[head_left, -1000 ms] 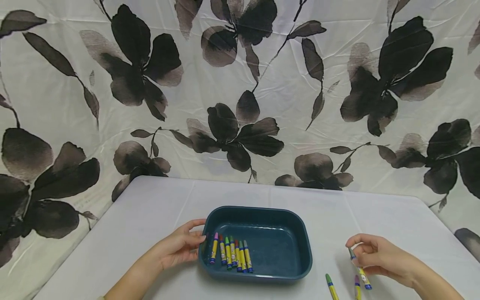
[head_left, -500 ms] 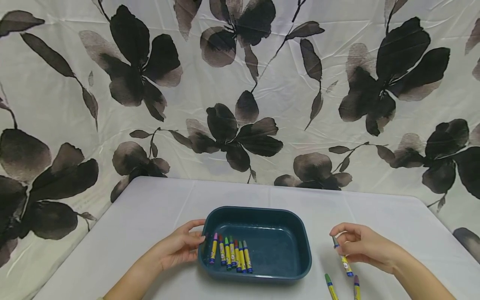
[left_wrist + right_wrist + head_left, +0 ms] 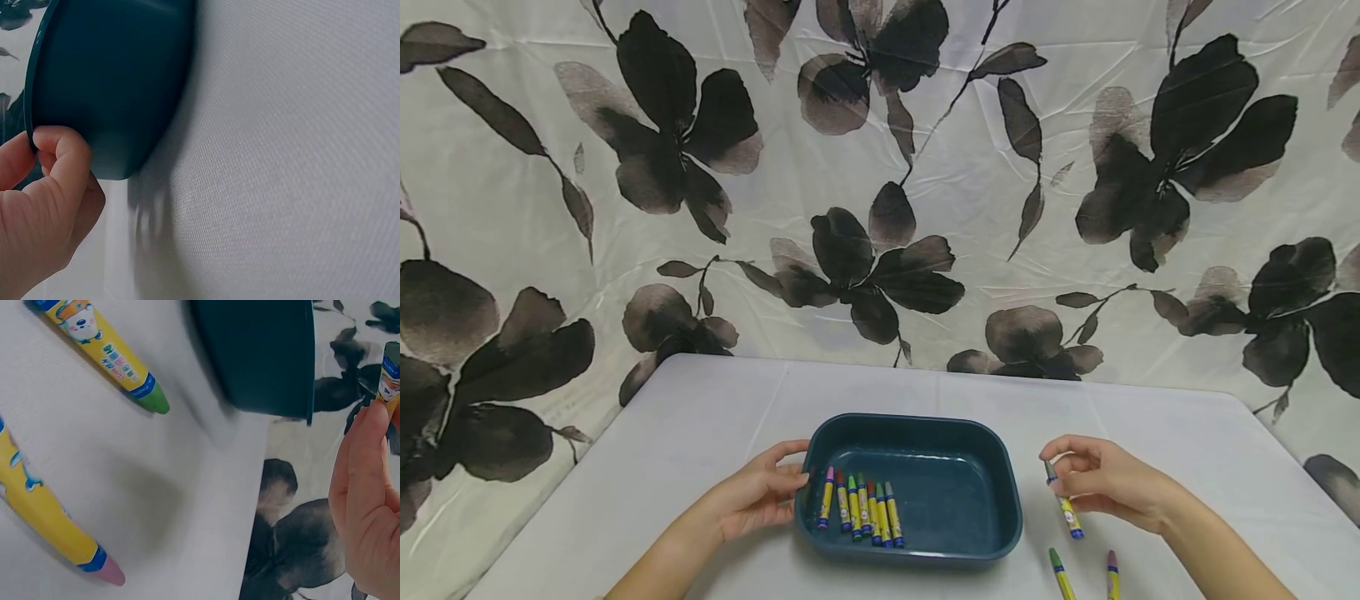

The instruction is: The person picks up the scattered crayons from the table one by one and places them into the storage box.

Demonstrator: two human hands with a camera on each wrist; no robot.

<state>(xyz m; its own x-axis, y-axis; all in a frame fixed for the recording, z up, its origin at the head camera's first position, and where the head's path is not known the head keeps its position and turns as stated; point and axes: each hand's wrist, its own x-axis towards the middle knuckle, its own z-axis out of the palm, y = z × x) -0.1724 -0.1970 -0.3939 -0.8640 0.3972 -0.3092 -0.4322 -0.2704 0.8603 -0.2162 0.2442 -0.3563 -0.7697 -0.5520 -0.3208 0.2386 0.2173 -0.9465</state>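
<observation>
A dark teal rectangular tub (image 3: 955,500) stands on the white table, several yellow-wrapped crayons (image 3: 862,510) lying side by side in its left part. My left hand (image 3: 763,492) pinches the tub's left rim; the left wrist view has thumb and finger on either side of the rim. Right of the tub, my right hand (image 3: 1108,483) holds a crayon (image 3: 1069,515) with a dark greyish tip and yellow wrapper, slanted above the table. Below that hand lie a green-tipped crayon (image 3: 119,362) and a pinkish-purple-tipped crayon (image 3: 56,509), both on the table.
The white-covered table (image 3: 730,400) has its far edge behind the tub. A white cloth with dark flowers (image 3: 850,167) hangs beyond it.
My right hand has moved left, toward the tub, carrying the crayon away from above the purple-tipped one. The left hand stays on the rim.
</observation>
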